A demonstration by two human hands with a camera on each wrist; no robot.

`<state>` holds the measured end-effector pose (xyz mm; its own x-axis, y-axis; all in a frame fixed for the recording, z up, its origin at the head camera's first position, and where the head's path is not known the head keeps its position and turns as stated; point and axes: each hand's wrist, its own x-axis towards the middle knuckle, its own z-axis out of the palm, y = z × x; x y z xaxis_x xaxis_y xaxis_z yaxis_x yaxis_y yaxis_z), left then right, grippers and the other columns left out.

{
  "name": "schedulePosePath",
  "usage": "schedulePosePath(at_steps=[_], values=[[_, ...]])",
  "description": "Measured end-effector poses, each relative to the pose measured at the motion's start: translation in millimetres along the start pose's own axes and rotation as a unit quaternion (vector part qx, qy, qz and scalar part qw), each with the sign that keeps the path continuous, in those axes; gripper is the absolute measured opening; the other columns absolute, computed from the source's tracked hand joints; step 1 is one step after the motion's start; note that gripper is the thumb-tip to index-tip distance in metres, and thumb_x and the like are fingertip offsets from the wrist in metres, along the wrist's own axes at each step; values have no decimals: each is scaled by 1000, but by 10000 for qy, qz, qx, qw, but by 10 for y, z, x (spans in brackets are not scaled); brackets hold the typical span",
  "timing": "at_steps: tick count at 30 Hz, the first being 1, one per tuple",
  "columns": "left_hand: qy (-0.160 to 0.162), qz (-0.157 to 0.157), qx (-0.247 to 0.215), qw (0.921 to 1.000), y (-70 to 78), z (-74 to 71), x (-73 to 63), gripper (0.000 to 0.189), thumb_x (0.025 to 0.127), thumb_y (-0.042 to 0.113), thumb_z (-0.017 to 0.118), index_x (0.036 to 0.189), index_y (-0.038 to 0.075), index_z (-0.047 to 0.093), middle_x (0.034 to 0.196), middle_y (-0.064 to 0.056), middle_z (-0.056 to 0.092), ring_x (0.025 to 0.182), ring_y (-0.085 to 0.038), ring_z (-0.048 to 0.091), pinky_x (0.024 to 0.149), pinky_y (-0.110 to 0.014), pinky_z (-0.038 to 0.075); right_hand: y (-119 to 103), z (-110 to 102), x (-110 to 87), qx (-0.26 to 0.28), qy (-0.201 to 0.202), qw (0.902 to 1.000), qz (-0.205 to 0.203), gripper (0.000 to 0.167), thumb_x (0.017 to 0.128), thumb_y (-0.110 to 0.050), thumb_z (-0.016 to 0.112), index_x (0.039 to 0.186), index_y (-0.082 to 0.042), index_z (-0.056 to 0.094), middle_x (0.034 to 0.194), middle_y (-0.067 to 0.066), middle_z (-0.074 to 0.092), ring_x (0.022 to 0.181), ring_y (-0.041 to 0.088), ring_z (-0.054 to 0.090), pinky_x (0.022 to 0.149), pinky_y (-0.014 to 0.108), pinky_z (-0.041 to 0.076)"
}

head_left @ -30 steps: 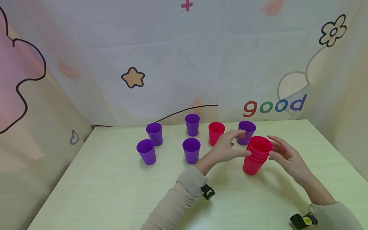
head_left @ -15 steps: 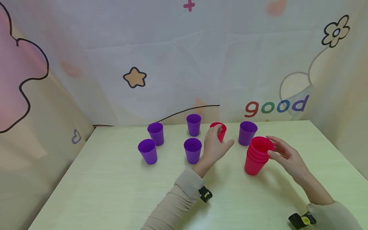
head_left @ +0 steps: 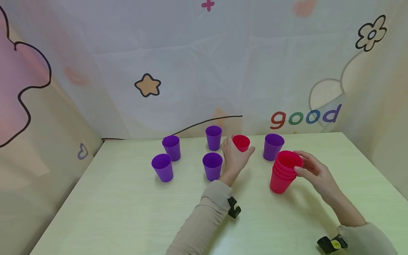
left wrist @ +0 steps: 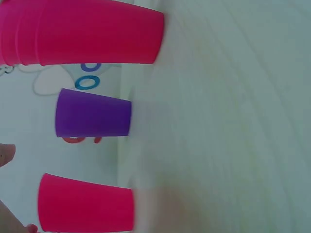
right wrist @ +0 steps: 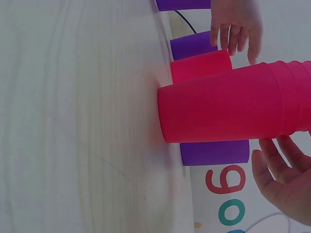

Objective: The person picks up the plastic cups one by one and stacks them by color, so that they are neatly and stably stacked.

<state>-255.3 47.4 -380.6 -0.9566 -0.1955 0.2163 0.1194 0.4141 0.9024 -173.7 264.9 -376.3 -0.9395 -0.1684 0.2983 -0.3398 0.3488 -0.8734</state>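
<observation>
A red cup [head_left: 241,142] stands upright at the back of the table. My left hand [head_left: 234,154] reaches around it, thumb on its right side and fingers on its left. In the left wrist view, the fingers and thumb look spread around this red cup [left wrist: 86,204], without a clear grip. At the right, a stack of red cups [head_left: 283,173] stands on the table. Beside its upper right side is my right hand [head_left: 317,173], thumb at the near rim and fingers behind. The right wrist view shows relaxed fingers [right wrist: 273,167] close along the stack [right wrist: 221,109]; contact is unclear.
A purple cup [head_left: 273,147] stands behind the stack. Two more purple cups [head_left: 212,166] [head_left: 213,137] are just left of my left hand. Further left stand another two purple cups [head_left: 162,167] [head_left: 171,148]. A printed curtain [head_left: 191,71] hangs along the table's back edge.
My left hand has left the stack's left side and moved back and left to the single red cup. The right hand has edged slightly closer to the stack. The cups stay in place.
</observation>
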Motion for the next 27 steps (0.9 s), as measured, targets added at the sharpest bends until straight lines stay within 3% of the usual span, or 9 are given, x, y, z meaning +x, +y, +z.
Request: schedulePosePath(at_steps=[6, 11, 19, 27], values=[[467, 50, 46, 9989, -108, 106, 58, 78, 69, 26, 78, 130, 3, 36, 124, -13, 43, 117, -27, 35, 96, -43, 34, 2, -3, -5, 174, 6, 9998, -29, 43, 93, -8, 49, 134, -11, 39, 107, -18, 54, 94, 0, 54, 73, 20, 49], [625, -77, -7, 9980, -134, 162, 96, 78, 67, 26, 79, 129, 3, 38, 121, -14, 44, 115, -28, 36, 95, -43, 34, 8, -1, -11, 358, 12, 9994, -26, 42, 93, -7, 48, 134, -13, 40, 107, -16, 55, 93, 1, 55, 72, 18, 49], [606, -298, 28, 9977, -182, 203, 153, 77, 67, 27, 79, 128, 3, 40, 123, -13, 43, 116, -27, 36, 96, -41, 35, 11, 21, -6, 303, 14, 9995, 39, 43, 94, -11, 48, 135, -13, 37, 107, -17, 54, 92, 1, 56, 73, 20, 49], [705, 8, 86, 9975, -215, 232, 170, 65, 66, 23, 79, 117, 1, 47, 114, -13, 49, 111, -27, 39, 94, -41, 35, 17, 3, -22, 361, 5, 9993, 59, 43, 94, -11, 47, 135, -16, 38, 108, -17, 54, 92, 2, 56, 73, 20, 49]])
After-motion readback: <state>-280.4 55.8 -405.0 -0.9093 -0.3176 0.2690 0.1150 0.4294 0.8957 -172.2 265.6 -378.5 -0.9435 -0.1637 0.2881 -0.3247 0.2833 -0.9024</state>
